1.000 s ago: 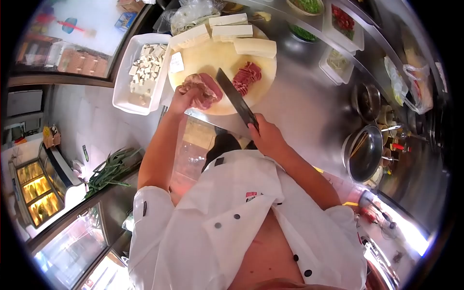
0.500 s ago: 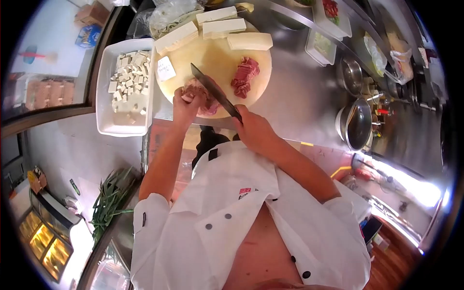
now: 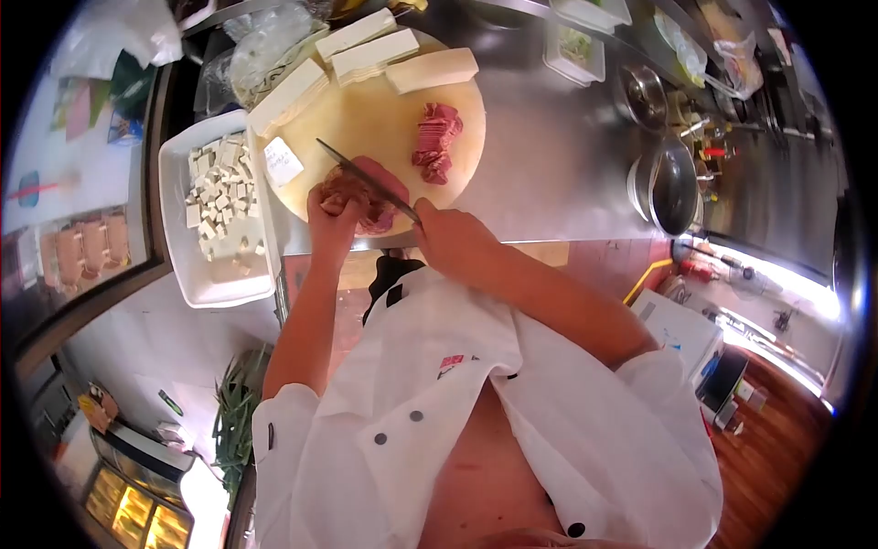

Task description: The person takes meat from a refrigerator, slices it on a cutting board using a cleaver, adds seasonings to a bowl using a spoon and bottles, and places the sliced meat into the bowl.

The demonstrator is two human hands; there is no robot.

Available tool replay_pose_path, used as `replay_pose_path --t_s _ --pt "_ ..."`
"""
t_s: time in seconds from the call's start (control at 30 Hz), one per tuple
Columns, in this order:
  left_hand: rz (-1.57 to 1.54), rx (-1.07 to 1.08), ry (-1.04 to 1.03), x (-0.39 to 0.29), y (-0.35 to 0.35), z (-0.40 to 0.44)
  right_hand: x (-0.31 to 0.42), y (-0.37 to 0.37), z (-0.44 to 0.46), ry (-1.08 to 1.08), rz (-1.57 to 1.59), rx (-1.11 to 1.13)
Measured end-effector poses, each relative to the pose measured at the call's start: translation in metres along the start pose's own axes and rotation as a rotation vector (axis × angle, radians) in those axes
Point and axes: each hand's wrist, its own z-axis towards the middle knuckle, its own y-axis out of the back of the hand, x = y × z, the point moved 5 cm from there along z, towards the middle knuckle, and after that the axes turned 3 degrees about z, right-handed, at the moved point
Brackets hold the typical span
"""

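On the round cutting board (image 3: 366, 119), my left hand (image 3: 331, 222) grips the near left side of a raw piece of meat (image 3: 377, 172). My right hand (image 3: 453, 240) is wrapped around the handle of a long kitchen knife (image 3: 361, 174). Its dark blade lies slantwise across the meat, tip pointing to the far left; whether the edge is cutting in cannot be told. Further right on the board is a row of sliced red meat (image 3: 437, 142). Pale rectangular tofu blocks (image 3: 375, 57) line the far rim, and a white label (image 3: 283, 160) with handwriting lies at the left.
Left of the board stands a white tub (image 3: 169, 197) holding small tofu cubes (image 3: 219, 188). A clear plastic bag (image 3: 274, 41) sits behind the board. Steel counter (image 3: 540, 156) extends right, towards metal bowls (image 3: 672, 188) and a container of greens (image 3: 574, 55). Long green leaves (image 3: 236, 412) stand lower left.
The whole view has turned and shifted, so the board appears further left. My left hand still grips the meat, which now shows a redder, folded surface; the knife remains across it.
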Motion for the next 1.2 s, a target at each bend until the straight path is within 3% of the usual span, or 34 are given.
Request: replay_pose_path --t_s 0.07,0.27,0.37,0.7,0.97,1.1,1.2 --pt "0.073 -0.012 -0.094 0.022 0.004 0.013 0.002 0.0 0.004 0.023 -0.002 0.011" --pt "-0.119 0.06 -0.021 0.012 -0.002 0.006 0.006 -0.004 0.023 0.033 -0.015 0.081" --pt "-0.047 0.028 -0.059 0.037 0.002 0.013 0.007 -0.005 0.032 0.119 -0.023 0.078" --pt "-0.106 0.061 -0.035 0.028 -0.001 0.007 0.015 -0.01 0.06 0.074 -0.033 0.134" --pt "-0.128 -0.055 -0.096 0.042 -0.006 0.002 0.016 -0.028 0.08 0.139 -0.085 -0.068" --pt "-0.083 -0.12 -0.088 0.016 -0.016 -0.008 0.016 -0.032 0.076 0.144 -0.06 -0.105" --pt "-0.09 -0.263 -0.095 0.013 -0.016 -0.012 0.018 -0.018 0.056 0.295 0.46 -0.422"
